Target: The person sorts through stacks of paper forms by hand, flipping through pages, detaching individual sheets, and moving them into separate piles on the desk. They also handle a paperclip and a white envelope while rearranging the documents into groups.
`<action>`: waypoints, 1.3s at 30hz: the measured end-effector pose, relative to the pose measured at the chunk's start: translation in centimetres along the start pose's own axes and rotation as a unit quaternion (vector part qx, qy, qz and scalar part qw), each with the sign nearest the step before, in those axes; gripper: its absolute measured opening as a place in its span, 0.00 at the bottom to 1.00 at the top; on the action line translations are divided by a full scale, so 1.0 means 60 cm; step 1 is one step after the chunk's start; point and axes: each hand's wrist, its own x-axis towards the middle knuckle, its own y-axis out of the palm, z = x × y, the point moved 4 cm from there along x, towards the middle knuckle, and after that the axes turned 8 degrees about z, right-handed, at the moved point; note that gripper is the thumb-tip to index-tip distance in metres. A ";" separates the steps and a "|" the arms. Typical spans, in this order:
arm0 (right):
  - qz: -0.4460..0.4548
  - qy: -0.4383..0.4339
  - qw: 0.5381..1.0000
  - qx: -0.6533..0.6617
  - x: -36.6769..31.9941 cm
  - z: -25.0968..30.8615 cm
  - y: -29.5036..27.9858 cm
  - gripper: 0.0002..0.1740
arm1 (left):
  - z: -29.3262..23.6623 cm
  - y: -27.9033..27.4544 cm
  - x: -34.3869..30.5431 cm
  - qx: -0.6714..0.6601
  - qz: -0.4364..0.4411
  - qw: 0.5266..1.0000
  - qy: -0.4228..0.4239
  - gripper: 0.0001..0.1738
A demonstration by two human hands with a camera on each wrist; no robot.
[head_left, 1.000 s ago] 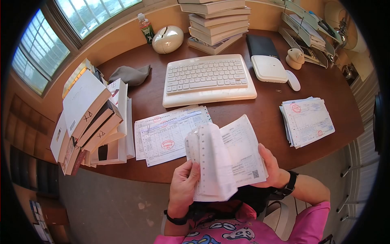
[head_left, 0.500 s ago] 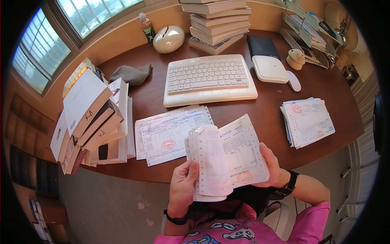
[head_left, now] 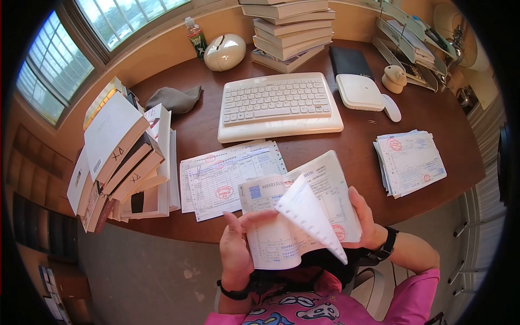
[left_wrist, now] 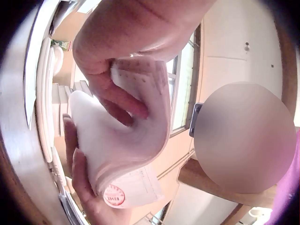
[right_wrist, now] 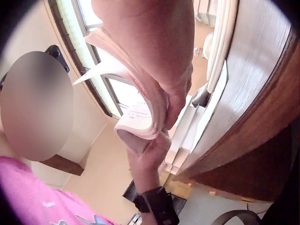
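A thick stack of invoices (head_left: 271,238), with punched edges and red stamps, is spread apart between both hands above the desk's front edge. On its left side, the left hand (head_left: 236,252) lays a finger across the top page, thumb raised off the paper. More of its fingers (left_wrist: 124,105) bend against the stack in the left wrist view. The right hand (head_left: 368,222) grips the right side, thumb on the edge and the other fingers underneath. Between the hands, one loose sheet (head_left: 311,214) stands folded over diagonally, its punched edge toward the lower right.
Stamped forms (head_left: 216,187) lie left of the hands, and another pile of forms (head_left: 411,162) at the right. Behind are a white keyboard (head_left: 276,103), a white box (head_left: 359,91) and a mouse (head_left: 391,107). Stacked books (head_left: 116,135) stand at the left, more books (head_left: 292,32) at the back.
Pages have turned between the hands, and a different printed page shows on the left. The left thumb has lifted off the paper while a finger moved over the page. The right hand keeps its hold.
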 end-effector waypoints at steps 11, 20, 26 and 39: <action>-0.241 0.016 0.917 -0.318 -0.004 0.059 -0.001 0.28 | -0.027 -0.026 0.004 0.421 -0.115 0.898 0.059 0.15; -0.245 -0.085 0.803 -0.537 -0.014 0.118 0.045 0.22 | 0.001 -0.030 -0.002 0.458 -0.122 0.830 0.295 0.49; -0.267 -0.052 0.815 -0.512 -0.021 0.107 0.022 0.25 | 0.025 -0.054 0.003 0.409 -0.019 0.895 0.178 0.57; -0.263 -0.051 0.747 -0.609 -0.014 0.163 0.043 0.21 | -0.047 -0.019 0.028 0.585 0.044 0.803 0.104 0.31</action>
